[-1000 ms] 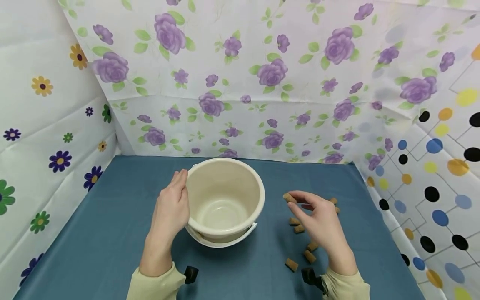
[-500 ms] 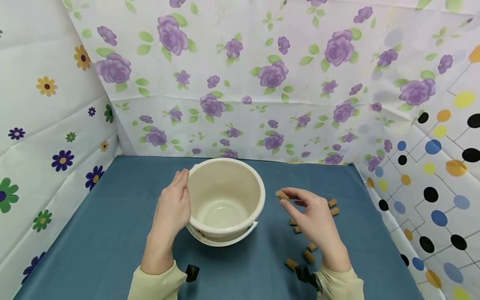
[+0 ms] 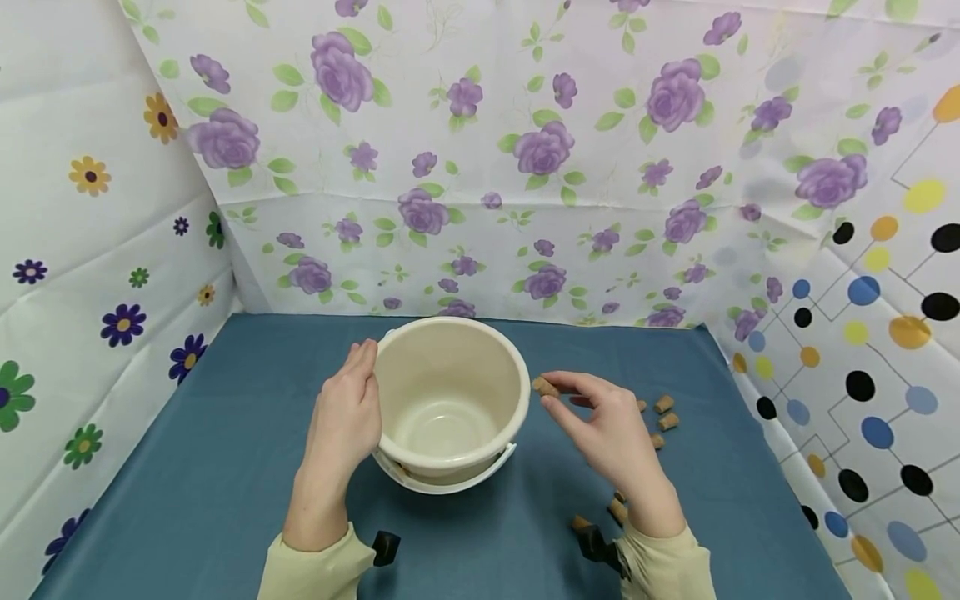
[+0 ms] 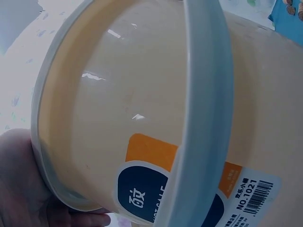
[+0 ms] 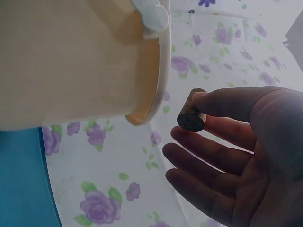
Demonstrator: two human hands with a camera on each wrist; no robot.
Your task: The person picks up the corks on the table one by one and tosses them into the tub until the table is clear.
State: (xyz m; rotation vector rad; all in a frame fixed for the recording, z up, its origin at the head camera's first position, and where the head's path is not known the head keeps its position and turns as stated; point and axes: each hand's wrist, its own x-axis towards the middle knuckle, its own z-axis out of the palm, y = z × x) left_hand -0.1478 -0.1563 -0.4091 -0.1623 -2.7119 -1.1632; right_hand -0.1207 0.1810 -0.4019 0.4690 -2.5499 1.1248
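Observation:
A cream plastic bucket (image 3: pixel 450 417) stands on the table, its mouth tilted into view and no cork visible inside. Against its left side rests my left hand (image 3: pixel 348 412), fingers straight along the rim; in the left wrist view part of this hand (image 4: pixel 21 175) shows beside the rim. My right hand (image 3: pixel 607 425) pinches a cork (image 3: pixel 545 387) between thumb and index finger, just right of the bucket's rim. From the right wrist, the cork (image 5: pixel 191 111) appears under the thumb, apart from the bucket, with the other fingers spread loosely below.
Several loose corks (image 3: pixel 668 422) lie on the blue tablecloth (image 3: pixel 225 467) to the right, some partly hidden by my right hand and wrist. The bucket's white handle (image 3: pixel 450 485) hangs down at its front. A flowered cloth (image 3: pixel 495 167) walls off the back.
My right hand has moved left with the cork, from above the loose corks to near the bucket's rim. The left hand and the bucket have stayed in place.

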